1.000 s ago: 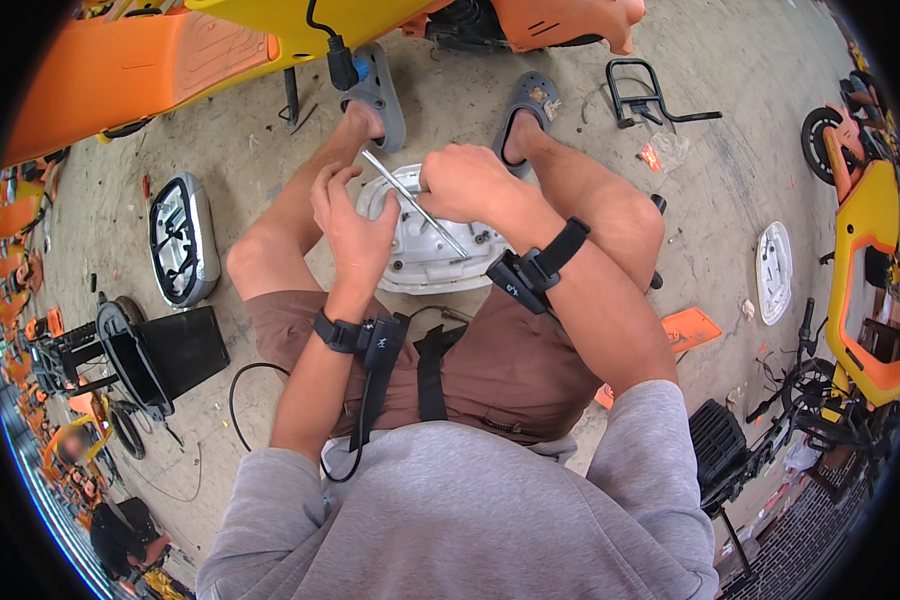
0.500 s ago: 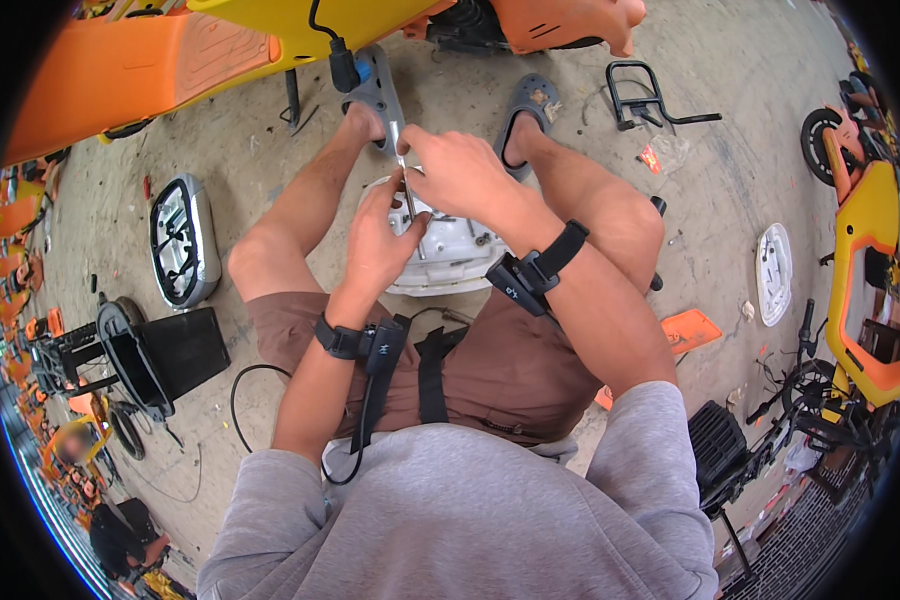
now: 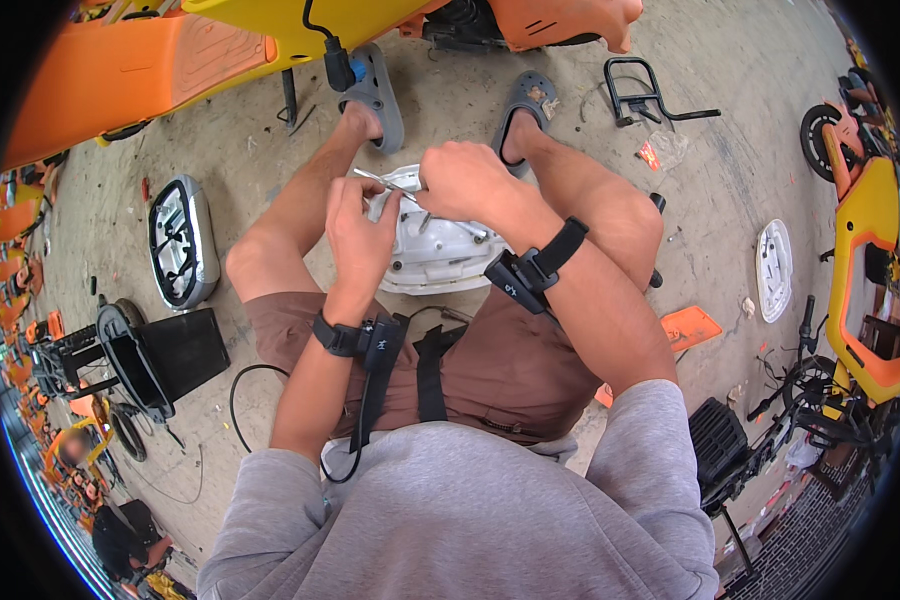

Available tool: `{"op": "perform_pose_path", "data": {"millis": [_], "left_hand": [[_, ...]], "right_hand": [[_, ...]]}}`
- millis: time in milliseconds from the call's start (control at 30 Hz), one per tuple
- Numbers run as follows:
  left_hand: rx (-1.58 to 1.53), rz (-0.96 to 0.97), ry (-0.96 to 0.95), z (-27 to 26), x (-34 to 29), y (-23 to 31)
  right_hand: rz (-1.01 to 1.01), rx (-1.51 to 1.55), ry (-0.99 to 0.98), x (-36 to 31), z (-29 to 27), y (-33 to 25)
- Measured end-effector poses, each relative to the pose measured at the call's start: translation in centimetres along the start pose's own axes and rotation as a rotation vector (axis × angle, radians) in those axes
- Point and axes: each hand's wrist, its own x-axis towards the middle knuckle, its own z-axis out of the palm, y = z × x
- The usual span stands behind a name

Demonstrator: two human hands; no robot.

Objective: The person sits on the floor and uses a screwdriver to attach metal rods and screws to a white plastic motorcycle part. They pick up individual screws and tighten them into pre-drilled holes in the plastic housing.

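A thin silver metal rod [image 3: 370, 177] lies slantwise between my hands, its free end pointing to the far left. My right hand [image 3: 460, 180] is closed in a fist round its right part, which the fingers hide. My left hand [image 3: 362, 230] is closed too, thumb and fingertips pinched against the rod. Just beneath both hands a white plastic shell [image 3: 435, 268] rests on the floor between my legs. Small dark fittings and ribs show inside it, and my hands cover part of it.
An orange and yellow scooter body [image 3: 170, 65] stands ahead with a hanging black plug [image 3: 339, 65]. A grey-rimmed shell [image 3: 207, 245] and black box [image 3: 185, 350] lie left. Right are a black tube frame [image 3: 630, 95], white cover [image 3: 773, 270] and orange panel [image 3: 690, 329].
The rod has swung from nearly upright in the picture to a slant toward the left. My right hand has moved slightly right, and my left slightly left.
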Motion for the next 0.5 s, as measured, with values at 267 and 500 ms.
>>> {"op": "perform_pose_path", "data": {"millis": [267,500], "left_hand": [[-0.145,-0.111,-0.243,0.3,-0.6,0.1],[-0.171,-0.067,-0.277,0.8,-0.6,0.7]], "right_hand": [[0.016,0.107,0.111,0.4,0.6,0.1],[-0.093,0.172,0.206,0.4,0.9,-0.1]]}}
